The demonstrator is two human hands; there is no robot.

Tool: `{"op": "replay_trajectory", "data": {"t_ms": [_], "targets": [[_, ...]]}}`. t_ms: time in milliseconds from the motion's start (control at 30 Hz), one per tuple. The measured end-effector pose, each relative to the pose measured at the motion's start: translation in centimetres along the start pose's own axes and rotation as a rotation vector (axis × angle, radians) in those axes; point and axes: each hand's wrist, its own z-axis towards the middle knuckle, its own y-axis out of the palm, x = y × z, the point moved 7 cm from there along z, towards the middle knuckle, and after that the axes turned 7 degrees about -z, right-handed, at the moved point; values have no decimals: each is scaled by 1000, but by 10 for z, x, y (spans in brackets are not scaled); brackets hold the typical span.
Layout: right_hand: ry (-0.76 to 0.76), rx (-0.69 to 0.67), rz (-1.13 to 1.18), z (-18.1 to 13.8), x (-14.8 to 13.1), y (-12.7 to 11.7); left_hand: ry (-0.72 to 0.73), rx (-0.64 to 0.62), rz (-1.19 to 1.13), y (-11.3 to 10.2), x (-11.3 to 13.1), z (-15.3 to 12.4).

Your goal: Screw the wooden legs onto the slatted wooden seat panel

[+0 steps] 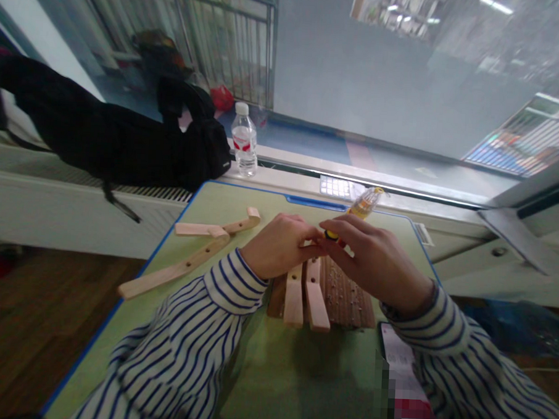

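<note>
My left hand (pixel 285 244) is closed, its fingertips pinched together over the far end of two pale wooden pieces; what they pinch is hidden. Against it, my right hand (pixel 374 254) curls its fingers around a small yellow-and-black handle (pixel 332 234), mostly covered by the fingers. Below both hands, the two drilled wooden pieces (pixel 294 303) lie side by side on a brown board (pixel 352 296) dotted with several small screws or nails. Just beyond my right hand is a clear yellowish object (pixel 365 202), whose kind I cannot make out.
More hooked wooden pieces (pixel 189 264) lie on the left of the green, blue-edged table (pixel 263 382). A phone-like item (pixel 398 350) is by my right forearm. On the sill beyond stand a water bottle (pixel 245 143) and a black bag (pixel 138 144), before a window.
</note>
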Motion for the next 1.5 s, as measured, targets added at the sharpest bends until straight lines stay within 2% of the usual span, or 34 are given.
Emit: {"op": "replay_trajectory", "data": {"t_ms": [367, 600, 900, 1133, 1300, 1500], "targets": [[-52, -36, -55, -3, -6, -6, -4, -32, -5, 3, -1, 0], [-31, -4, -99, -3, -4, -2, 0, -52, -19, 5, -2, 0], [20, 52, -17, -5, 1, 2, 15, -86, -45, 5, 4, 1], [57, 71, 47, -5, 7, 6, -19, -25, -24, 1, 3, 1], [35, 36, 35, -4, 3, 4, -37, 19, -4, -1, 1, 1], [-10, 36, -31, -4, -3, -4, -38, 16, 5, -1, -1, 0]]}}
